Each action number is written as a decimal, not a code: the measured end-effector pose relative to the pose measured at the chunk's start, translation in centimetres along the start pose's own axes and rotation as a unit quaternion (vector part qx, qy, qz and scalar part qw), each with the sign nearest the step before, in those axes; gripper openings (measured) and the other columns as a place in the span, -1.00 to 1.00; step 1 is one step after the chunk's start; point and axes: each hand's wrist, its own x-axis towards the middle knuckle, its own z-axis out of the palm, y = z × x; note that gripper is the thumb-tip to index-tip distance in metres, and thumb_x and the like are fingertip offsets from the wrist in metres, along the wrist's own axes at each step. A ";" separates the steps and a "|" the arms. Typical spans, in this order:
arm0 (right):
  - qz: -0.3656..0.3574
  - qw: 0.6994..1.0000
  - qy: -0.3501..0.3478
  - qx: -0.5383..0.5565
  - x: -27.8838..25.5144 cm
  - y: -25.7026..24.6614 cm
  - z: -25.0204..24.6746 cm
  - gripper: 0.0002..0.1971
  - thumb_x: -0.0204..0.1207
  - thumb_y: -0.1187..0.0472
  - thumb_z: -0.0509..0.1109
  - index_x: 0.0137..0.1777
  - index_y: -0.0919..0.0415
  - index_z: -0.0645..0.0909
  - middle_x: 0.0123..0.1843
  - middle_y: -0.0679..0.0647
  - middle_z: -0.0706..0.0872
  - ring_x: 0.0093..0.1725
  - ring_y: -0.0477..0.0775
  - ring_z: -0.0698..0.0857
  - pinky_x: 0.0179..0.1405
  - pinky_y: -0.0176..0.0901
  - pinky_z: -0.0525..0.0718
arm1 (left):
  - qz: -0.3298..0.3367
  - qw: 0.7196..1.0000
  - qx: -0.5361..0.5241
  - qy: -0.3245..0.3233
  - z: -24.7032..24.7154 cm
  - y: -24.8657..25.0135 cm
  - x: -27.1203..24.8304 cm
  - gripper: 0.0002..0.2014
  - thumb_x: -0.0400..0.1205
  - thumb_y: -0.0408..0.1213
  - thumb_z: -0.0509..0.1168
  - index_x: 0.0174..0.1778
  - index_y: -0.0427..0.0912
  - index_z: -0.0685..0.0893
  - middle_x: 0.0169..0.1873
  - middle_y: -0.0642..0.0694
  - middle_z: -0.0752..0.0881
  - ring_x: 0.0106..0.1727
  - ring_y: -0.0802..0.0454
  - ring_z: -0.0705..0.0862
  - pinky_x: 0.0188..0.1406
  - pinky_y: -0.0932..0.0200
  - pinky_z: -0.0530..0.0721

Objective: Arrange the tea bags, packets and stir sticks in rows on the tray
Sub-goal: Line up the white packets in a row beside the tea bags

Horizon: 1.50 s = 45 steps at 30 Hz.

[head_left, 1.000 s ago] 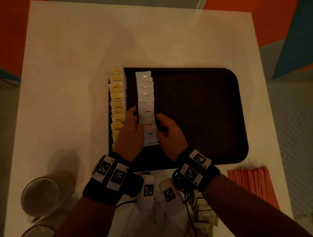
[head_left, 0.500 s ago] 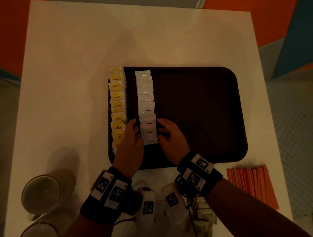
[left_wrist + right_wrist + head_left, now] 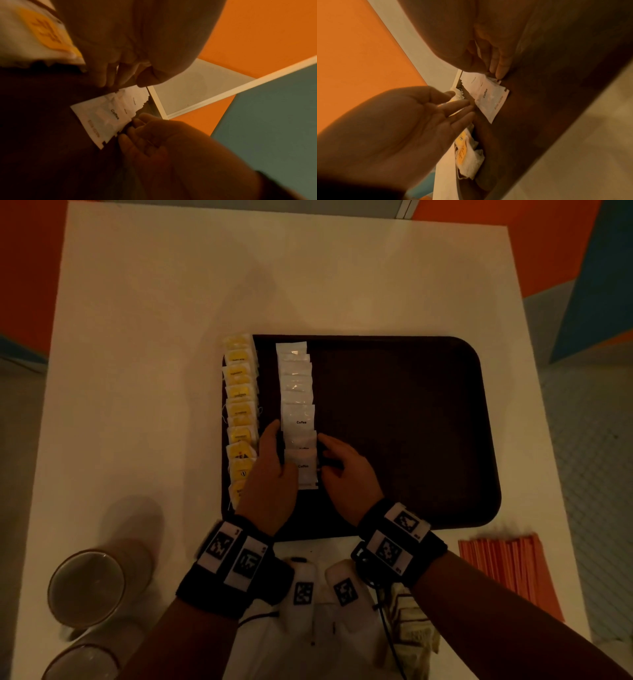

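Note:
A dark brown tray lies on the white table. Yellow tea bags run in a row down its left edge, with a row of overlapping white coffee packets beside them. My left hand touches the left side of the nearest packets with straight fingers. My right hand touches their right side with its fingertips. The left wrist view shows the packets between my left hand and right hand. The right wrist view shows the packets and tea bags. Orange stir sticks lie off the tray.
Two glass cups stand at the table's near left corner. A pile of pale packets lies by the near edge under my right forearm. The tray's right two thirds hold nothing. The table edge is close on the right.
Both hands slid a little toward me along the packet row, then back up beside the packet marked Coffee. The nearest packets sit slightly straighter.

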 end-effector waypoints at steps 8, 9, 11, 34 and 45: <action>0.012 1.000 -0.005 0.007 0.3 -0.1 -0.1 -0.47 0.52 0.51 0.18 0.48 0.17 0.36 0.46 0.14 0.49 0.39 0.03 0.50 0.33 -0.31 0.42 | -0.007 1.000 -0.024 0.005 0.7 0.8 1.7 -0.39 0.62 -0.57 -0.01 0.58 -0.11 0.03 0.27 0.13 0.29 0.31 0.20 0.33 0.34 0.20 0.37; 0.015 1.000 -0.008 0.005 0.3 -0.1 -0.2 -0.47 0.53 0.50 0.18 0.49 0.17 0.35 0.46 0.13 0.49 0.40 0.02 0.50 0.32 -0.32 0.42 | -0.013 1.000 -0.021 0.001 0.7 0.8 1.6 -0.39 0.62 -0.57 -0.01 0.58 -0.10 0.03 0.30 0.12 0.31 0.30 0.20 0.33 0.32 0.22 0.36; 0.026 1.000 -0.010 0.000 0.2 0.0 -0.6 -0.47 0.54 0.47 0.20 0.50 0.16 0.33 0.48 0.11 0.46 0.42 0.00 0.49 0.33 -0.30 0.44 | -0.016 1.000 0.007 0.003 0.4 1.0 1.0 -0.38 0.63 -0.56 -0.01 0.59 -0.12 -0.01 0.47 0.02 0.28 0.37 0.23 0.27 0.36 0.32 0.25; -0.056 0.858 -0.246 -0.448 -14.4 6.5 2.5 -0.52 0.37 0.14 0.49 0.24 0.20 0.42 0.27 0.16 0.42 0.22 0.22 0.41 0.10 0.04 0.46 | -0.018 0.923 0.377 -0.077 -1.0 -9.3 -12.5 -0.75 0.60 -0.10 0.16 0.02 -0.20 0.55 0.03 -0.21 0.55 0.09 -0.26 0.51 -0.02 0.04 0.42; -0.057 0.885 -0.212 -0.410 -14.9 6.9 2.5 -0.49 0.34 0.17 0.51 0.28 0.17 0.44 0.31 0.12 0.38 0.23 0.21 0.43 0.17 0.05 0.51 | 0.048 0.957 0.286 -0.015 -2.4 -2.6 -8.7 -0.82 0.61 -0.20 0.25 0.00 -0.19 0.67 -0.12 -0.03 0.63 -0.09 0.09 0.51 -0.04 0.22 0.41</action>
